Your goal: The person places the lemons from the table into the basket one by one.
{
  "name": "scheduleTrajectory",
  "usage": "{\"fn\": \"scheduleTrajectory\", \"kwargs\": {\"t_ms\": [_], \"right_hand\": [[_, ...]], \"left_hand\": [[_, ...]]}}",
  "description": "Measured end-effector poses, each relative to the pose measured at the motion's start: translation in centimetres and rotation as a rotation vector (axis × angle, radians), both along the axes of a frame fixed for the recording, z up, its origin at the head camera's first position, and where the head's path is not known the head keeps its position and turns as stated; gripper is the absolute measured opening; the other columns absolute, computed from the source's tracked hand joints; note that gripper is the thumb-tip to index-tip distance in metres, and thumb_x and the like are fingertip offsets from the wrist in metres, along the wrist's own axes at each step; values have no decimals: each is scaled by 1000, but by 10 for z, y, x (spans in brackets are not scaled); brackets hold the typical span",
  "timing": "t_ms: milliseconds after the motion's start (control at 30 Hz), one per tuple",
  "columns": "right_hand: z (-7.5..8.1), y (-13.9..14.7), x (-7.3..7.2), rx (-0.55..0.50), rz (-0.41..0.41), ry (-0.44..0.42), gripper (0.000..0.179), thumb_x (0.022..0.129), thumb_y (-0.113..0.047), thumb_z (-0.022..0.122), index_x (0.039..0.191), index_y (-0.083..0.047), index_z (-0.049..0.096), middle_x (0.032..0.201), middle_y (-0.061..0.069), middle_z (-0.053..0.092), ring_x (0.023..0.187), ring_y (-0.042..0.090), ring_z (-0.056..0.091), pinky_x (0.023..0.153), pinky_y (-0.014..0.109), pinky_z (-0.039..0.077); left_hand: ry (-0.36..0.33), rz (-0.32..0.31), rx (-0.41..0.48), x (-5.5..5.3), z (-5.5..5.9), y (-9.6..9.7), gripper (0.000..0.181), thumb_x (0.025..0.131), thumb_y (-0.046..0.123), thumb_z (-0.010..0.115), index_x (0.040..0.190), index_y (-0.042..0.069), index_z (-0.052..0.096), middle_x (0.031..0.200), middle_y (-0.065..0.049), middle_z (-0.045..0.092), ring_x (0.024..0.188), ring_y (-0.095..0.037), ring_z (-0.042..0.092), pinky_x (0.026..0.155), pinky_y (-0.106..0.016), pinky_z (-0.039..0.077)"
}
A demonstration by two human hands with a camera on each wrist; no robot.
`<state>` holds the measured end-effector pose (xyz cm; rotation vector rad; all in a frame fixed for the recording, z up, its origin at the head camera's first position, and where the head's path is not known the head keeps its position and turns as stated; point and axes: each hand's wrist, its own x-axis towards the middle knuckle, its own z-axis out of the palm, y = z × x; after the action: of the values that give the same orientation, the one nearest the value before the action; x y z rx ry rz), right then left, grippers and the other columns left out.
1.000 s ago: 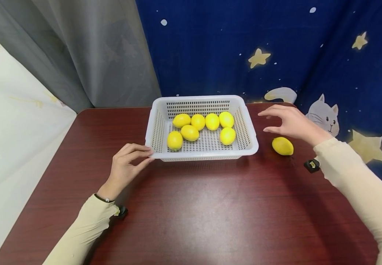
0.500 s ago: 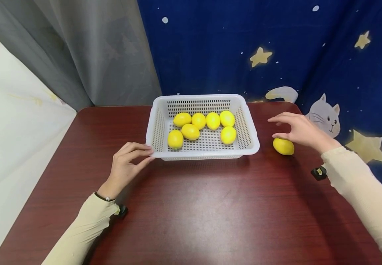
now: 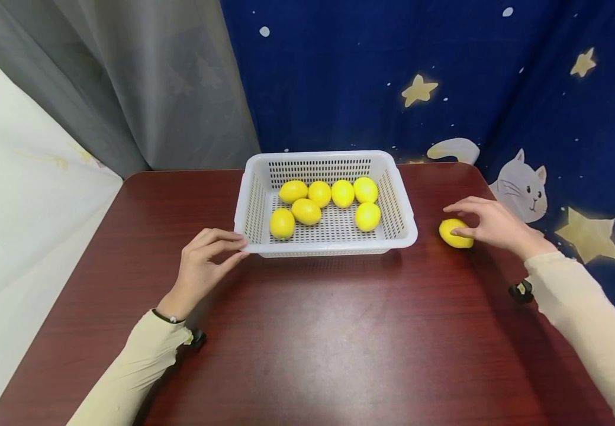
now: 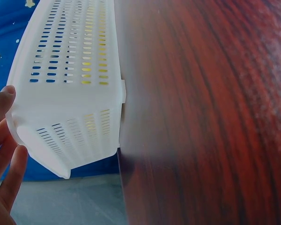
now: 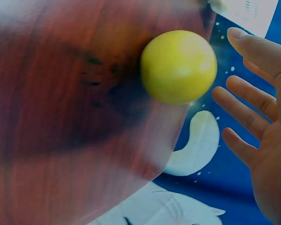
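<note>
A white plastic basket point(image 3: 328, 247) with slotted walls stands on the table, and several yellow lemons point(image 3: 306, 212) lie on its floor. At its front left corner my left hand point(image 3: 200, 269) holds the rim between thumb and fingertips. The left wrist view shows that thumb point(image 4: 8, 90) at the rim of the basket point(image 4: 65, 101). Right of the basket, a single lemon point(image 3: 452, 233) rests on the table. My right hand point(image 3: 490, 225) hovers just above it, thumb in front of it in the head view. In the right wrist view the fingers point(image 5: 246, 110) are spread, apart from the lemon point(image 5: 179, 67).
The dark red-brown table point(image 3: 318, 331) has a rounded far right corner close to the single lemon. Behind it hang a grey curtain point(image 3: 179, 89) and a blue curtain point(image 3: 339, 71) with stars and a cat. White patterned cloth point(image 3: 25, 236) hangs at the left.
My right hand has come down and toward me, from beyond the single lemon to just over it. The left hand and the basket have stayed in place.
</note>
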<state>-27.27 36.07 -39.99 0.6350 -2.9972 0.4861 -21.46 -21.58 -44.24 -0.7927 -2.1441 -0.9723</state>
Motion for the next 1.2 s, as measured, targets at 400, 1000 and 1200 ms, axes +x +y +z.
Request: {"fn": "scheduleTrajectory", "kwargs": {"t_ms": [400, 1000, 1200], "right_hand": [[-18, 10, 3, 22, -10, -72, 48, 79, -28, 84, 123, -16, 70, 126, 11, 65, 116, 33, 58, 97, 57, 47], [-23, 7, 5, 47, -56, -146, 73, 77, -31, 85, 140, -13, 55, 141, 20, 55, 128, 40, 51, 106, 65, 39], [-25, 7, 5, 52, -72, -143, 72, 78, -32, 84, 141, -14, 55, 141, 20, 55, 128, 40, 52, 106, 65, 39]], "left_hand": [[-2, -5, 6, 1, 0, 1, 38, 63, -2, 90, 98, 11, 80, 101, -4, 75, 93, -19, 62, 90, -8, 42], [3, -2, -9, 0, 0, 0, 35, 66, 3, 89, 99, 11, 80, 102, -4, 75, 95, -18, 63, 92, -10, 43], [2, -9, 6, 0, -1, 0, 37, 64, 0, 90, 98, 12, 80, 102, -4, 75, 94, -19, 62, 91, -9, 43]]}}
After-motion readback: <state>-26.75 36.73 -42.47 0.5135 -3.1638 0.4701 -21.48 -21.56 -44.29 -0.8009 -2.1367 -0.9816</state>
